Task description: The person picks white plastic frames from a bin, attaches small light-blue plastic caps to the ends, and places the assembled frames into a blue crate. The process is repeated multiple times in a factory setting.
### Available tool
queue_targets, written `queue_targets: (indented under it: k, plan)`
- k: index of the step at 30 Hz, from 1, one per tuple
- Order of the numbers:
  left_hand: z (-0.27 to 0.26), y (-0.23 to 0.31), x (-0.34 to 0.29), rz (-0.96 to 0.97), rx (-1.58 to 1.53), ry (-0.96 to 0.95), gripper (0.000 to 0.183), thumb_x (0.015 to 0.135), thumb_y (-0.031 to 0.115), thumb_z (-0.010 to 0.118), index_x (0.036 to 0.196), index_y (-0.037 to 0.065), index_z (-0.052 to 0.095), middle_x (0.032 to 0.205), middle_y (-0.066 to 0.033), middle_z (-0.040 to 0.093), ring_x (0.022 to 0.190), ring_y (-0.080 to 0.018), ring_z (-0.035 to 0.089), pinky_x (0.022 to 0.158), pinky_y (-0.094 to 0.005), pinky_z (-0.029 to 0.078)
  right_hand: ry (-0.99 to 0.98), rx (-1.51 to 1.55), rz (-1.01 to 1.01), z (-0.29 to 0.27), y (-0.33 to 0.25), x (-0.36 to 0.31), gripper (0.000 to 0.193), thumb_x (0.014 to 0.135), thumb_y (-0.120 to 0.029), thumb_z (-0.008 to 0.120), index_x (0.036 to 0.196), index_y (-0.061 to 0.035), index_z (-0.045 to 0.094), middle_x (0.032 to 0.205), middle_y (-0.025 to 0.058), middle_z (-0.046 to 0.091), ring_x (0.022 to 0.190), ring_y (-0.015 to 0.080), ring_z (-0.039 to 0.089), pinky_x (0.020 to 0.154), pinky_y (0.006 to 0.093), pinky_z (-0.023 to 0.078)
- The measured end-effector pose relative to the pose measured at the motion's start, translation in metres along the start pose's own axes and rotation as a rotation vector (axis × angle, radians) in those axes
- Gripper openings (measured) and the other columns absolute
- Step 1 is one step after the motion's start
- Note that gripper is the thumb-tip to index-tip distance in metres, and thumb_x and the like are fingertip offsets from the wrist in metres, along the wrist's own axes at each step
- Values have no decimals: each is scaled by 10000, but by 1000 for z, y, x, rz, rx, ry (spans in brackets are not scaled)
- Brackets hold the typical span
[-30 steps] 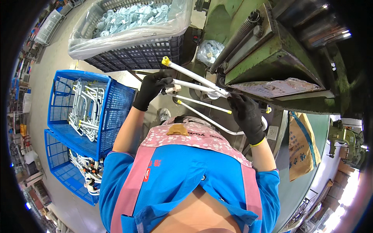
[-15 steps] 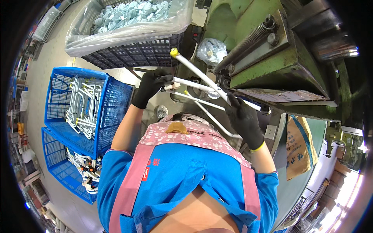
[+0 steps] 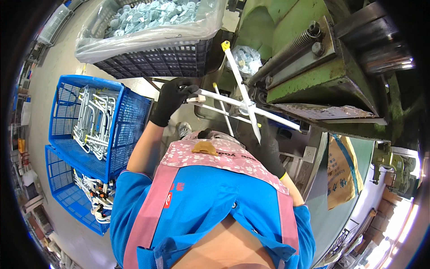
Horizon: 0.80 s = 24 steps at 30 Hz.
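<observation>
Where the green machine (image 3: 302, 83) looms: far right.
Black crate (image 3: 152, 62): far left, heaped with pale parts (image 3: 152, 18).
Blue baskets (image 3: 130, 130): left, holding bent white tubing (image 3: 96, 121).
White tube frame (image 3: 240, 85): crossed, centre, near the machine.
Left hand (image 3: 174, 101): gloved, grasping a tube's left end.
Right hand (image 3: 269, 150): by the near tube end; whether gripping, I cannot tell.

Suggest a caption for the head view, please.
Gloved left hand grips one of two crossed white tubes, right hand at the other, beside a green machine.
</observation>
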<state>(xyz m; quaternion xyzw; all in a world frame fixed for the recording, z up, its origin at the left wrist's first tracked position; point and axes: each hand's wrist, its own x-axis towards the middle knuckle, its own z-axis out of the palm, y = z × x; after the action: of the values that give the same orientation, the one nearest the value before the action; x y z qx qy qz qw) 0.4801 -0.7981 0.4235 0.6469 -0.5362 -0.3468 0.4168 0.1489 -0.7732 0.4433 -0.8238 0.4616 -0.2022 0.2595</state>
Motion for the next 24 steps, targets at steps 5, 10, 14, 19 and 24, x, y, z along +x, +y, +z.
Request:
queue_targets:
  k: [5, 10, 14, 19, 24]
  plan:
    - [15, 16, -50, -57, -386, -238, 215, 835, 144, 649, 988, -6, 650, 883, -53, 670, 808, -104, 608, 697, -258, 489, 22, -196, 143, -13, 14, 6, 852, 799, -294, 699, 1433, 14, 219, 684, 122, 581, 582, 317, 600, 504, 402, 464]
    - [49, 4, -88, 228, -288, -824, 447, 910, 146, 571, 1320, 26, 438, 1300, -124, 501, 1210, -203, 462, 1041, -349, 355, 59, -326, 52, -5, 29, 7, 927, 766, -322, 730, 1452, -14, 189, 774, 132, 632, 620, 310, 623, 513, 386, 473]
    - [66, -8, -103, 88, -287, -807, 398, 968, 204, 517, 1320, 42, 425, 1318, -126, 481, 1263, -229, 417, 1064, -360, 324, 104, -323, -5, 2, 37, 5, 921, 777, -314, 719, 1455, -16, 171, 771, 141, 632, 625, 319, 627, 512, 387, 476]
    - [96, -12, -103, -354, -1040, -426, 288, 960, 174, 509, 1200, 18, 541, 1068, -107, 616, 850, -181, 630, 768, -312, 509, 132, -312, -42, 2, 46, 9, 737, 827, -270, 673, 1401, -10, 291, 719, 123, 608, 604, 327, 617, 504, 397, 470]
    - [102, 6, -78, -297, -1794, -372, 428, 943, 258, 516, 1298, 21, 492, 1180, -145, 588, 1072, -273, 569, 866, -401, 488, 83, -284, 1, 0, 49, 9, 712, 826, -265, 673, 1395, -32, 315, 704, 120, 597, 597, 321, 611, 507, 396, 465]
